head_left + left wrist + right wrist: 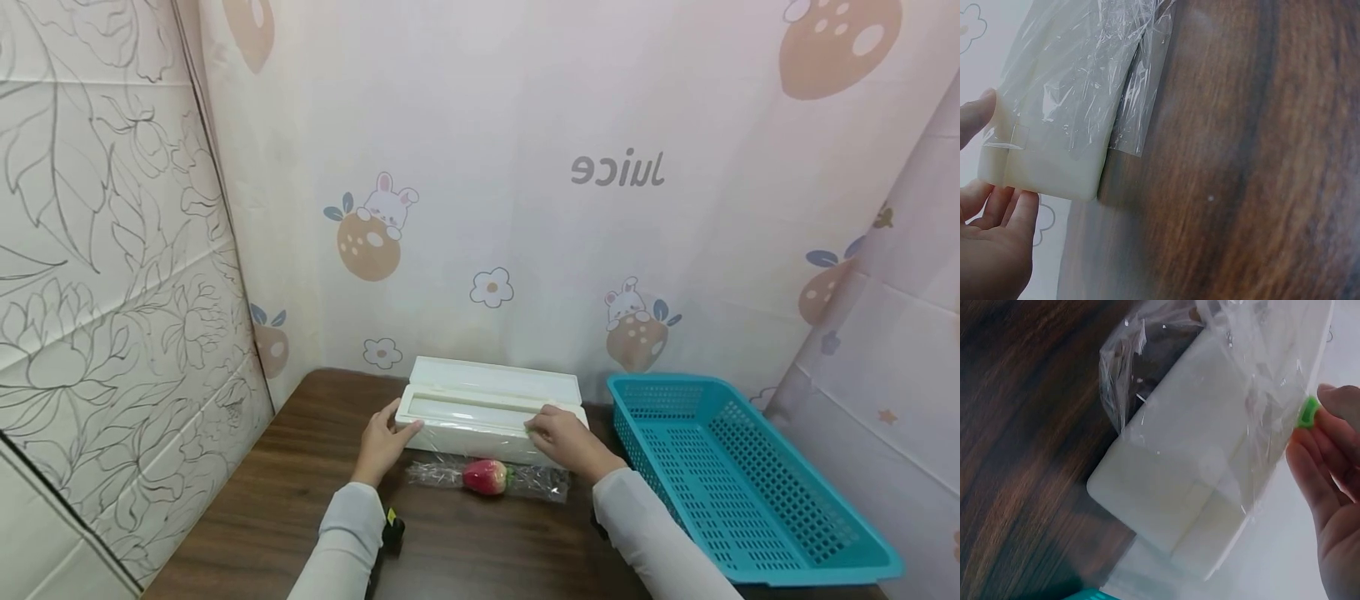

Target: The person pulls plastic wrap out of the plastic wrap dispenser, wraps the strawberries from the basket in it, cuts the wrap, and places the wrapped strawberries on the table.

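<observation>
A white plastic wrap dispenser (pixel 468 442) lies lengthwise on the table with its lid (pixel 495 377) raised at the back. My left hand (pixel 381 446) grips its left end, thumb toward the front edge; the left wrist view shows the fingers at the end wall (pixel 1054 181). With thumb and fingers, my right hand (pixel 564 437) pinches a small green slider (pixel 1307 412) along the dispenser's top edge. Clear plastic wrap (pixel 536 479) hangs down over the front and spreads on the table. A red strawberry-like fruit (pixel 484 477) with a pale, leafy end lies at the wrap.
To the right stands a turquoise perforated basket (pixel 817 575), close to my right forearm. A small black object (pixel 393 533) with a yellow-green mark sits beside my left sleeve. The dark wooden table (pixel 300 467) meets a printed curtain (pixel 487 208) behind the dispenser.
</observation>
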The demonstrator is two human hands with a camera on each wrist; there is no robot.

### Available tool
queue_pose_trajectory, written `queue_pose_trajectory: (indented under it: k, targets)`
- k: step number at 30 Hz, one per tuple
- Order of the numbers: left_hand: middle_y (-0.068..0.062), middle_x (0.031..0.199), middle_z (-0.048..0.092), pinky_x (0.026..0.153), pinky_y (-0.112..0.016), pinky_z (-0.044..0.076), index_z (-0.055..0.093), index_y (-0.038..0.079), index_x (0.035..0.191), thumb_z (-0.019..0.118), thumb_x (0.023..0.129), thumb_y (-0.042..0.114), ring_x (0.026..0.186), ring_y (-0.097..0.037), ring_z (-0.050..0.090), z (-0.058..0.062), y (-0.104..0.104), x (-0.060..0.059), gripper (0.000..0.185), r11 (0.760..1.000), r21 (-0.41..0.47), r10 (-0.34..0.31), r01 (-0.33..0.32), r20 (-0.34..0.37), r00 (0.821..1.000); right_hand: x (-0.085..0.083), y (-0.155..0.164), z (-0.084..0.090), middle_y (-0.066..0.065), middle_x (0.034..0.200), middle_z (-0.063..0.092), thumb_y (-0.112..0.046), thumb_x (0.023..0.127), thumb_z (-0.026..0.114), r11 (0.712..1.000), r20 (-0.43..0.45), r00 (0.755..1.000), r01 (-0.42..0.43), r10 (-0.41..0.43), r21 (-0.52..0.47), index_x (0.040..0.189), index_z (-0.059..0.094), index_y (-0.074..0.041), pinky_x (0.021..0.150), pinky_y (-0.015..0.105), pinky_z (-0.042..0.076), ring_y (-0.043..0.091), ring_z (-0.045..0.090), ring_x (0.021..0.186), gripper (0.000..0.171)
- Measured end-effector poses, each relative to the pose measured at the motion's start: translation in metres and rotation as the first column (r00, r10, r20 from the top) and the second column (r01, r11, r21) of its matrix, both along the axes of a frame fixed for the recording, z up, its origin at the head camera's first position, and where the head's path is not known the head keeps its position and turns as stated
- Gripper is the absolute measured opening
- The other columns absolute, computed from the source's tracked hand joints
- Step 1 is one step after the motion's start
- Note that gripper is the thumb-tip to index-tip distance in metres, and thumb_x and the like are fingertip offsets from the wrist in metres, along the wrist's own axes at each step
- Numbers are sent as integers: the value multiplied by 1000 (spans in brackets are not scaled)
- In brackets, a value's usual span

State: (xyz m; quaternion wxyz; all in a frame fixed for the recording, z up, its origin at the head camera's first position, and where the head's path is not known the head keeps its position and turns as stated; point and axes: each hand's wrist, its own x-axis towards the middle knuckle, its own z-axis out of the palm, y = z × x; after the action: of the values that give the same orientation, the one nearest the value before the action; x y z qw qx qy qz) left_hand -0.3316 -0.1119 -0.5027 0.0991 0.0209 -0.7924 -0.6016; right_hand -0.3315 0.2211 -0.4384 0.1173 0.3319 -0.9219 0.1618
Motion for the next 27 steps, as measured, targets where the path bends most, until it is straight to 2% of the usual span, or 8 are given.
queue_pose_trajectory:
  k: [5,11,14,21,27]
  targets:
    - [-29,144,41,109,-48,40,42,-4,148,77,91,27,136,-42,41,0,0,0,74,1000,-16,4,-4,2,1000,-1,-8,-2,-6,81,57,-15,90,77,995,32,994,100,-100,-7,94,73,-10,68,30,54,8,54,74,8]
    - [-29,145,42,109,-48,40,43,-4,148,77,90,25,137,-42,41,1,1,0,73,1000,-21,2,-2,-10,1000,-2,-14,-1,-6,79,56,-12,86,80,988,55,987,150,-148,-22,89,71,-12,67,30,54,8,55,72,9]
    - [-29,145,41,109,-48,40,43,-4,148,78,90,24,137,-42,41,1,0,-1,73,1000,-9,1,-1,-18,1000,-2,-14,-1,-5,80,57,-9,85,80,989,53,988,144,-142,-31,90,72,-11,70,30,56,10,59,75,10]
    - [-30,144,41,108,-48,41,42,-5,148,77,91,25,136,-43,42,0,0,-1,73,1000,-7,-2,1,-13,1000,-3,-16,-4,1,90,65,-1,85,78,998,-6,998,61,-61,-23,101,75,-6,77,34,58,17,66,86,17]
    - [-29,144,42,108,-47,41,42,-4,149,77,90,26,135,-42,43,-1,1,-1,74,1000,4,-4,4,-8,1000,-3,-17,-4,4,94,66,2,86,76,999,9,999,37,-37,-37,105,75,-3,82,36,58,19,67,91,20]
